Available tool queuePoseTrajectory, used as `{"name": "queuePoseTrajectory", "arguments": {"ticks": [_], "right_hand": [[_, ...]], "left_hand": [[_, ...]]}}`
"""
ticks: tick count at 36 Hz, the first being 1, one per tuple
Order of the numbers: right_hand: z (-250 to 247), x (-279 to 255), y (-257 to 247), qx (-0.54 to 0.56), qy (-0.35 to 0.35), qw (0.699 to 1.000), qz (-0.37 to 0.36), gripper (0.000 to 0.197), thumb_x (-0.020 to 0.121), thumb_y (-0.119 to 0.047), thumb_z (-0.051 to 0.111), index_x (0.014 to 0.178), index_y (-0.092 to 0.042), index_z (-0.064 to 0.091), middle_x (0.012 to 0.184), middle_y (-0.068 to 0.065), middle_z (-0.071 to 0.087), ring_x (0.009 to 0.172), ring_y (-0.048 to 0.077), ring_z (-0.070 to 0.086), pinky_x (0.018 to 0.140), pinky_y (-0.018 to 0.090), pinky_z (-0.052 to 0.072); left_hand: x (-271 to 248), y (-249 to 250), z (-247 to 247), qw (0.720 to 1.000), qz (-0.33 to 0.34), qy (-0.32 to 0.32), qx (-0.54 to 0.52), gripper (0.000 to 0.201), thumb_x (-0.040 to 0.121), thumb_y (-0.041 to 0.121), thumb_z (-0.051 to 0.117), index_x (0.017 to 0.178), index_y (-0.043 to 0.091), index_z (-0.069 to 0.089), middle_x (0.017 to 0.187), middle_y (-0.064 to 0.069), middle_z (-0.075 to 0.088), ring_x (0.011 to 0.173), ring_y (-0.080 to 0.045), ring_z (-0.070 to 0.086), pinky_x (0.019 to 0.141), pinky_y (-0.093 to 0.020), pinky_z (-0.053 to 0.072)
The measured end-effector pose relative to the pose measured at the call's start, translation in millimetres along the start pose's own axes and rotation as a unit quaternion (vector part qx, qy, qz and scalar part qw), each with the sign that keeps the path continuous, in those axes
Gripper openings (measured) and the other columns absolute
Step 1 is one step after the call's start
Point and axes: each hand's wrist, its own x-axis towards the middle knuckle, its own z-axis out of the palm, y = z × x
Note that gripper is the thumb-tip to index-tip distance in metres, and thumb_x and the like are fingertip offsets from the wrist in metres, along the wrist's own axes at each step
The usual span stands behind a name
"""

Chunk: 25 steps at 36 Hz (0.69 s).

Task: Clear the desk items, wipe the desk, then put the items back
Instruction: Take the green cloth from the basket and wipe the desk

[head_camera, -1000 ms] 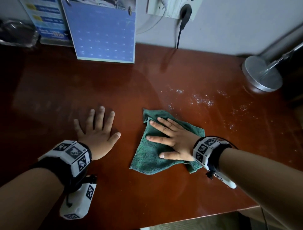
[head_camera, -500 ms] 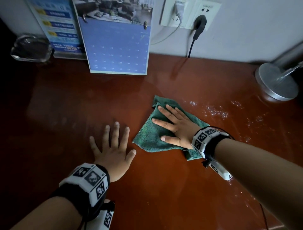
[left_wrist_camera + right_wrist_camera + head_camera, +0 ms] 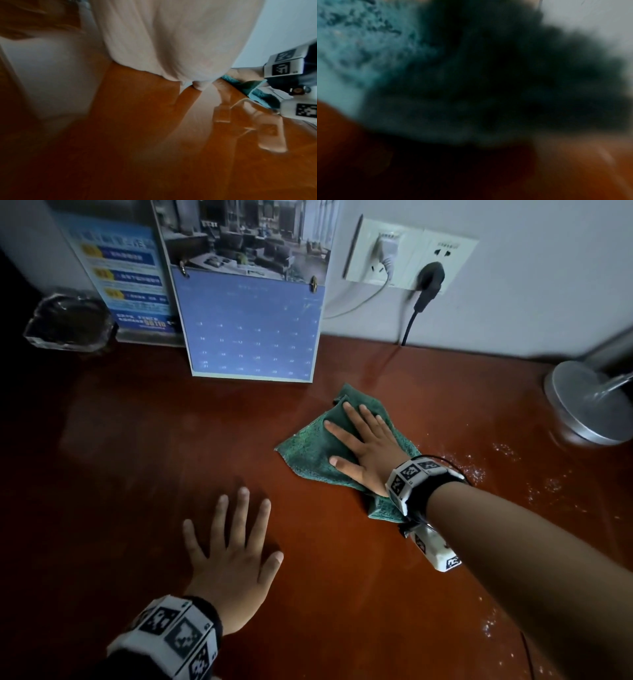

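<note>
At the far left a glass dish (image 3: 68, 320) sits by the wall, with a blue calendar (image 3: 253, 326) standing beside it. The left hand (image 3: 233, 563) lies flat on the red-brown counter (image 3: 137, 457), fingers (image 3: 239, 518) straight and spread, holding nothing. Further right, the right hand (image 3: 366, 446) presses the green cloth (image 3: 308, 446) onto the counter with flat, outstretched fingers, near the calendar's right corner. Pale specks (image 3: 472, 470) dot the counter beyond, near a silver lamp base (image 3: 589, 405).

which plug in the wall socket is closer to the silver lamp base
The black plug, on the right; the white plug sits left of it, farther from the round silver lamp base.
</note>
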Motion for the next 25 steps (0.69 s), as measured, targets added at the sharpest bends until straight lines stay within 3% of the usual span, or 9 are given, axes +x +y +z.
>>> {"name": "queuePoseTrajectory", "arguments": {"ticks": [2,3,8,13,17,20,22,25], "right_hand": [[-4,11,5,-0.003,0.005,1.0,0.002,0.063,0.092,-0.066,0.021,0.146,-0.048,-0.006,0.156,-0.006,-0.025,0.143,0.02,-0.025,0.114,0.036,-0.017],[-6,15,7,-0.003,0.005,1.0,0.003,0.063,0.092,-0.065,0.021,0.146,-0.048,-0.006,0.156,-0.006,-0.024,0.143,0.02,-0.025,0.114,0.036,-0.016],[-10,32,13,0.007,0.012,1.0,0.017,0.063,0.092,-0.065,0.022,0.146,-0.047,-0.005,0.157,-0.005,-0.022,0.144,0.021,-0.022,0.117,0.039,-0.012],[-14,46,17,0.02,0.025,0.998,0.046,0.063,0.092,-0.065,0.024,0.146,-0.048,-0.002,0.158,-0.005,-0.019,0.146,0.022,-0.018,0.117,0.04,-0.01],[-19,56,18,0.035,0.036,0.997,0.063,0.063,0.092,-0.064,0.026,0.147,-0.046,0.001,0.158,-0.004,-0.018,0.146,0.023,-0.017,0.118,0.041,-0.009],[-21,63,17,0.052,0.051,0.993,0.095,0.063,0.092,-0.064,0.026,0.148,-0.045,0.002,0.159,-0.003,-0.016,0.146,0.024,-0.016,0.119,0.041,-0.009],[-20,68,15,0.07,0.067,0.987,0.127,0.064,0.091,-0.065,0.026,0.148,-0.045,0.004,0.159,-0.003,-0.014,0.146,0.024,-0.015,0.119,0.041,-0.009],[-19,72,11,0.093,0.076,0.978,0.168,0.066,0.091,-0.066,0.027,0.148,-0.044,0.006,0.159,-0.003,-0.014,0.146,0.025,-0.013,0.119,0.041,-0.009]], "left_hand": [[0,-5,8,1.0,-0.007,0.013,0.008,0.069,0.091,0.061,-0.002,0.15,0.027,0.001,0.158,-0.004,-0.001,0.143,-0.021,-0.024,0.105,-0.053,-0.018],[0,-6,11,1.0,-0.002,0.027,0.017,0.066,0.093,0.058,0.005,0.15,0.024,0.011,0.156,-0.006,0.01,0.145,-0.023,-0.014,0.107,-0.053,-0.013],[2,-6,14,0.998,0.025,0.058,0.027,0.065,0.095,0.055,0.013,0.145,0.019,0.031,0.151,-0.011,0.03,0.139,-0.027,0.016,0.106,-0.053,-0.001],[3,-8,19,0.997,0.016,0.064,0.043,0.067,0.094,0.056,0.013,0.147,0.018,0.028,0.151,-0.012,0.029,0.144,-0.028,0.008,0.104,-0.054,0.002],[3,-7,15,0.998,-0.001,0.016,0.056,0.067,0.094,0.056,0.013,0.145,0.018,0.035,0.149,-0.011,0.035,0.135,-0.032,0.028,0.103,-0.053,0.006],[1,-4,11,0.998,0.001,0.0,0.069,0.067,0.094,0.055,0.013,0.145,0.017,0.035,0.149,-0.012,0.034,0.134,-0.033,0.029,0.103,-0.052,0.006],[-1,-4,10,0.998,-0.004,-0.006,0.066,0.067,0.094,0.056,0.011,0.146,0.018,0.031,0.152,-0.011,0.029,0.136,-0.032,0.025,0.105,-0.052,0.003],[-3,-2,-2,0.999,-0.025,-0.023,0.034,0.069,0.09,0.061,0.003,0.149,0.026,0.009,0.158,-0.004,0.003,0.142,-0.025,0.0,0.106,-0.052,-0.012]]}}
